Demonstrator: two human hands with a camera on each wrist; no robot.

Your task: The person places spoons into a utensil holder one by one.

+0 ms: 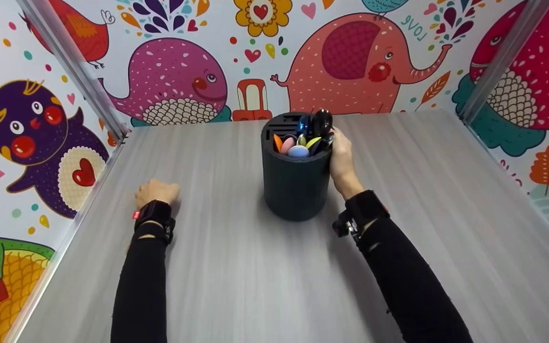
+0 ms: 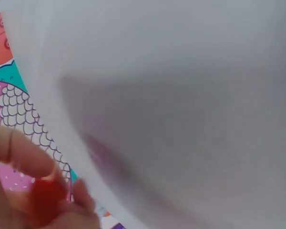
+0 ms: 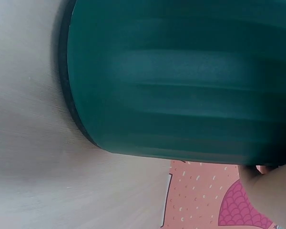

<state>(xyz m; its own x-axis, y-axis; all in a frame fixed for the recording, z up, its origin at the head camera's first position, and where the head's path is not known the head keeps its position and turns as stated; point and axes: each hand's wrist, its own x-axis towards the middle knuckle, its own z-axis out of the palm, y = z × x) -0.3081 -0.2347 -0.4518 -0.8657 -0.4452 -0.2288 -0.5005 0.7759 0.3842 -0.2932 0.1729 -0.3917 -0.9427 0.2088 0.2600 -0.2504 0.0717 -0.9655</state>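
A dark, round utensil holder (image 1: 296, 186) stands upright near the middle of the table. Slots line the back of its top. Several pieces with orange, pink, blue and yellow rounded tips (image 1: 298, 151) poke out at the front, beside glossy dark blue and black handles (image 1: 322, 123). My right hand (image 1: 343, 159) grips the holder's right side near the rim. In the right wrist view the holder's wall (image 3: 181, 95) looks green and hides most fingers. To the left, my left hand (image 1: 157, 191) rests on the table, fingers curled. Between them is a blurred red patch (image 2: 47, 198); I cannot tell what it is.
The grey wood-grain table (image 1: 217, 267) reaches back to a wall (image 1: 255, 62) printed with cartoon animals. Metal posts (image 1: 84, 76) stand at both back corners. A printed side panel (image 1: 31, 162) borders the table on the left.
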